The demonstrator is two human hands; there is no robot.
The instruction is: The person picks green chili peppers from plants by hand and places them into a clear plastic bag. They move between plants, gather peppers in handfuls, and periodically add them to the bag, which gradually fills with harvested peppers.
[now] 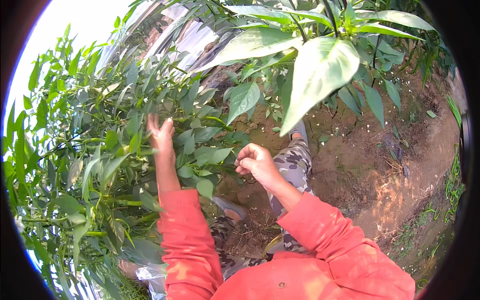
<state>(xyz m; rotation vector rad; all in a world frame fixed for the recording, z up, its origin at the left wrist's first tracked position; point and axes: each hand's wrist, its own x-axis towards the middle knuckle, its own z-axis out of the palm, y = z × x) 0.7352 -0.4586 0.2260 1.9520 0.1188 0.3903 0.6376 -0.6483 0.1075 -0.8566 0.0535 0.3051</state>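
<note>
My left hand (162, 135) reaches into a leafy pepper plant (127, 112), slightly blurred, with its fingers apart and nothing seen in them. Leaves overlap its edges. Long slender green peppers hang among the foliage, one pepper (217, 120) to the right of this hand and another pepper (129, 203) below it. My right hand (255, 164) is in front of my camouflage-clad leg (294, 161), just right of the leaves. Its fingers curl in towards the thumb, and no object shows between them.
A large pepper leaf (322, 75) looms close at the top. Pale plastic sheeting (197, 39) lies beyond the plants. Brown soil (345, 176) stretches to the right, where thin green peppers (453, 191) lie in a heap. Clear plastic (155, 279) shows at the lower left.
</note>
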